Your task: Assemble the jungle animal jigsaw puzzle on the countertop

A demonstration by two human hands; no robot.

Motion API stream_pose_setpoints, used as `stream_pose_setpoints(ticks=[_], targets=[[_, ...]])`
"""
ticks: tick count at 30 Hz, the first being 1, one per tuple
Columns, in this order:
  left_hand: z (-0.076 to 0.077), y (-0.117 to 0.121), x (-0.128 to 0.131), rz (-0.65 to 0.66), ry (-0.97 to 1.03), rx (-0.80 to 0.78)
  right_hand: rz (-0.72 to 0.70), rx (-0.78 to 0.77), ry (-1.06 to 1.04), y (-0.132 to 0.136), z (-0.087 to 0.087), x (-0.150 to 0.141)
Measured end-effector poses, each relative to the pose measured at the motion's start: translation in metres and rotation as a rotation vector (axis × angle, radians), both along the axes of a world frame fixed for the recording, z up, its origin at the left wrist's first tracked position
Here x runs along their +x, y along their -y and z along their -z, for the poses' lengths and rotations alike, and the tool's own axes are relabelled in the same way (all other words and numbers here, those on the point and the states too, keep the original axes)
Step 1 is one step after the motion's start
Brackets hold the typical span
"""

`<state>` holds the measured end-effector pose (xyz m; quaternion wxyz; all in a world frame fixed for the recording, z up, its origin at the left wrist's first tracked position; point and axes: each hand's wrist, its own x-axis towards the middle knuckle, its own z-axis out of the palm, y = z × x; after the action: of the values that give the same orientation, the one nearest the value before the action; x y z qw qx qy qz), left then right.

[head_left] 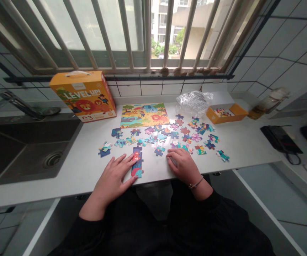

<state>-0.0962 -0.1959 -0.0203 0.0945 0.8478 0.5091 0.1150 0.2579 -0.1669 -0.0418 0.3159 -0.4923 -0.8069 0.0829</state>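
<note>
My left hand [114, 177] lies flat on the white counter [249, 145], fingers spread and touching a short column of joined puzzle pieces [137, 163] near the front edge. My right hand [183, 164] rests to the right of it with the fingers curled down over a puzzle piece that is mostly hidden. Several loose puzzle pieces [185, 133] lie scattered just beyond both hands. A finished colourful picture sheet [144, 115] lies further back.
An orange puzzle box [84, 94] stands at the back left beside a dark sink [22, 145] with a tap [20, 105]. A crumpled clear bag [194, 101] and an orange tray with pieces [226, 113] sit back right. A black device with a cord [280, 138] lies far right.
</note>
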Motion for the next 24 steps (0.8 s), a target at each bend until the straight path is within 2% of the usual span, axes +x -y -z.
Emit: stream_pose_setpoints(ticks=[21, 24], targets=[[-0.0031, 0.0014, 0.0020, -0.003, -0.010, -0.019, -0.002, 0.003, -0.003, 0.0012, -0.0008, -0.0002], [0.0014, 0.0008, -0.0006, -0.034, 0.047, 0.036, 0.002, 0.008, 0.004, 0.0012, -0.0003, -0.0002]])
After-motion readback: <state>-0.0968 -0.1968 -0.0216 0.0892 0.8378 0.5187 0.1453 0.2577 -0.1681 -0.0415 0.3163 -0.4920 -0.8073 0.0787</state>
